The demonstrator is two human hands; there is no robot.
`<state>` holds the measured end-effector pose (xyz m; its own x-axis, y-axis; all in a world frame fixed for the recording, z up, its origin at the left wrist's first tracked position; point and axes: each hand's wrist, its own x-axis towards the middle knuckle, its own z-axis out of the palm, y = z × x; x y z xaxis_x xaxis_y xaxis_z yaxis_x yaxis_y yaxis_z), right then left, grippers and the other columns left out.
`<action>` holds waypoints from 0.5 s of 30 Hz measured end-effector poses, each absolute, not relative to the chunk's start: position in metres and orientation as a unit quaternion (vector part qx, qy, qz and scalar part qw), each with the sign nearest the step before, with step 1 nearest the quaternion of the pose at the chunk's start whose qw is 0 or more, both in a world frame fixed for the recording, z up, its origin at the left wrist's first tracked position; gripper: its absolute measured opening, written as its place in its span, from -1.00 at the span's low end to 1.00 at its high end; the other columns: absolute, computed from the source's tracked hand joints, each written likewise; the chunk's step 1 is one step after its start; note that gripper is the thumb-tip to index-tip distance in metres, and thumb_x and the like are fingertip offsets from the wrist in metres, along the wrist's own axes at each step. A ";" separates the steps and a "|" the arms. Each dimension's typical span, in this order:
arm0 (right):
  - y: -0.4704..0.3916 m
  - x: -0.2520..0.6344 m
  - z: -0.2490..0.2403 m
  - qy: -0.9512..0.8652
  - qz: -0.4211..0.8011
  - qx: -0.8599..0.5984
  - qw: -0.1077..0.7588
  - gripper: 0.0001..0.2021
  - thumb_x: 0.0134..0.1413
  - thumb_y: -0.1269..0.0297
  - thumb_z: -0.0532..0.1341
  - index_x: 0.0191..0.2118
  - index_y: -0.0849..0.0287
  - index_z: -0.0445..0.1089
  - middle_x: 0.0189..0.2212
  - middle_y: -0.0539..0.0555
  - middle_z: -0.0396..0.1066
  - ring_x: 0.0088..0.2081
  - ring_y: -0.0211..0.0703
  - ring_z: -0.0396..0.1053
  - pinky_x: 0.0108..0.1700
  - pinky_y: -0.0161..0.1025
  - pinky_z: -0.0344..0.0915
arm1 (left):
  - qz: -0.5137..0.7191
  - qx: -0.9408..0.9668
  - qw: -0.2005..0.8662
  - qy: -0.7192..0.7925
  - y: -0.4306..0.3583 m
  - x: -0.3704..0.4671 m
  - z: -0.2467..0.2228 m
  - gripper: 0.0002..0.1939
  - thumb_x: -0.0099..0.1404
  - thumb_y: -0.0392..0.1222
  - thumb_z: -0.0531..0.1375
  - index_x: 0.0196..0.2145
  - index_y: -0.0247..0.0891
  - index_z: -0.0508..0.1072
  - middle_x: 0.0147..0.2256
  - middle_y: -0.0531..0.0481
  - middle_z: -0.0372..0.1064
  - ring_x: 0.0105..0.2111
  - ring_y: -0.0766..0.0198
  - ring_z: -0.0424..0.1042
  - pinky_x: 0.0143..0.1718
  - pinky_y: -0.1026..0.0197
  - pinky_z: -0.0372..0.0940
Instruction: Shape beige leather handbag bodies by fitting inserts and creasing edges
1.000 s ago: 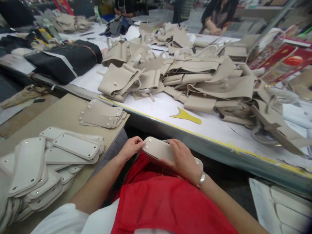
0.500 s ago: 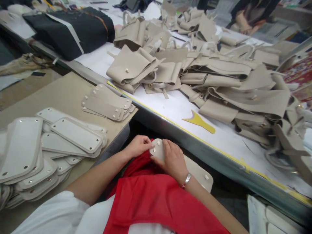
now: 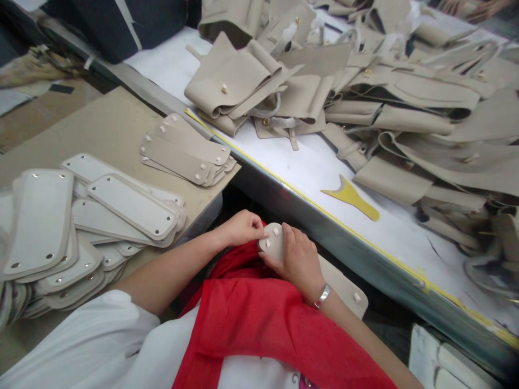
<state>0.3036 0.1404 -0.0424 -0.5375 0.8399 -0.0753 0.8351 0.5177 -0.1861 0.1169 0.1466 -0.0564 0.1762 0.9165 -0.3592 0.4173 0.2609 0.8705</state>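
Note:
My right hand [image 3: 298, 259] wraps over a long beige leather panel [image 3: 272, 244] with a rounded end, held at my lap. Two small pale wrapped studs show at its near end, and another stud sits at the far end beyond my wrist. My left hand [image 3: 243, 229] is closed in a pinch at the panel's left edge. What lies between its fingertips is too small to make out. Red cloth [image 3: 251, 313] lies under the panel and across my body.
Left, a board [image 3: 109, 116] bears white-faced panels [image 3: 133, 208] and a smaller stack of beige panels [image 3: 182, 148]. Beyond the table's metal edge [image 3: 324, 221] lie a yellow notched tool [image 3: 352, 200] and heaped beige bag pieces [image 3: 243, 75]. Another person's hands [image 3: 478, 8] show far right.
My view has tilted down, so the bag pieces and yellow tool sit further right in the picture. Both hands keep nearly the same hold at the panel.

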 end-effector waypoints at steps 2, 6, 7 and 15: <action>0.143 0.302 -0.040 -0.867 0.110 -0.486 0.003 -0.30 -0.12 -0.13 0.16 0.05 0.31 0.15 -0.12 0.25 0.30 -0.14 0.06 0.26 -0.15 -0.10 0.16 | 0.241 0.560 0.522 0.596 0.146 0.118 -0.057 -0.76 0.04 -0.10 0.20 -0.59 -0.36 0.41 -0.62 0.07 0.33 -0.59 0.41 0.23 -0.56 0.37 0.09; 0.145 0.301 -0.038 -0.860 0.126 -0.494 0.004 -0.36 -0.16 -0.11 0.19 -0.01 0.26 0.20 -0.18 0.19 0.32 -0.18 0.02 0.26 -0.17 -0.13 0.16 | 0.253 0.541 0.528 0.604 0.143 0.121 -0.057 -0.75 0.04 -0.08 0.20 -0.59 -0.35 0.39 -0.62 0.07 0.31 -0.61 0.42 0.21 -0.58 0.37 0.08; 0.145 0.301 -0.038 -0.860 0.130 -0.494 0.007 -0.35 -0.16 -0.11 0.19 -0.01 0.26 0.20 -0.17 0.19 0.31 -0.17 0.02 0.26 -0.16 -0.14 0.16 | 0.256 0.535 0.529 0.608 0.142 0.122 -0.057 -0.75 0.05 -0.08 0.20 -0.59 -0.34 0.38 -0.63 0.07 0.30 -0.62 0.42 0.20 -0.58 0.37 0.08; 0.147 0.307 -0.041 -0.858 0.145 -0.491 0.027 -0.29 -0.17 -0.15 0.20 0.02 0.29 0.19 -0.14 0.22 0.31 -0.13 0.03 0.26 -0.09 -0.10 0.17 | 0.297 0.485 0.532 0.628 0.133 0.130 -0.066 -0.72 0.11 -0.03 0.17 -0.51 -0.34 0.40 -0.55 0.02 0.37 -0.54 0.35 0.29 -0.52 0.34 0.16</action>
